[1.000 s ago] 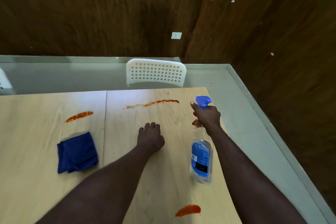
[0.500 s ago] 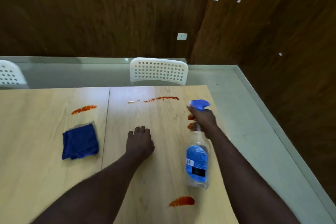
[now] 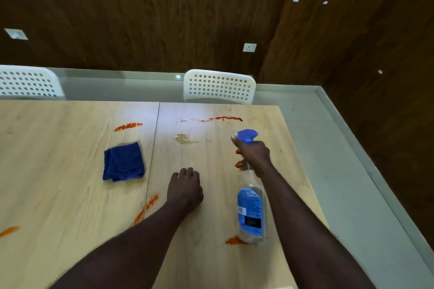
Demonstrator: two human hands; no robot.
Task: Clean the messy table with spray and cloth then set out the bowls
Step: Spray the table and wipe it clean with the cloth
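My right hand [image 3: 254, 155] grips the neck of a clear spray bottle [image 3: 251, 213] with a blue label and blue nozzle, held above the wooden table [image 3: 70, 195] and pointing away from me. My left hand [image 3: 185, 189] rests on the table with its fingers curled under, holding nothing. A folded blue cloth [image 3: 123, 162] lies to its left. Orange-red smears mark the table at the far right [image 3: 220, 119], the far middle [image 3: 128, 126], beside my left forearm [image 3: 148, 206] and under the bottle's base [image 3: 234, 240]. A wet patch [image 3: 185, 139] shines ahead of my left hand. No bowls are in view.
Two white perforated chairs stand at the table's far edge, one in the middle [image 3: 219, 87] and one at the left [image 3: 28, 82]. The table's right edge [image 3: 303, 171] drops to a pale floor. Dark wood walls close the corner behind.
A wet patch has appeared on the table ahead of my left hand. The view has shifted left, bringing more smears and the left chair into sight. Both hands keep their places.
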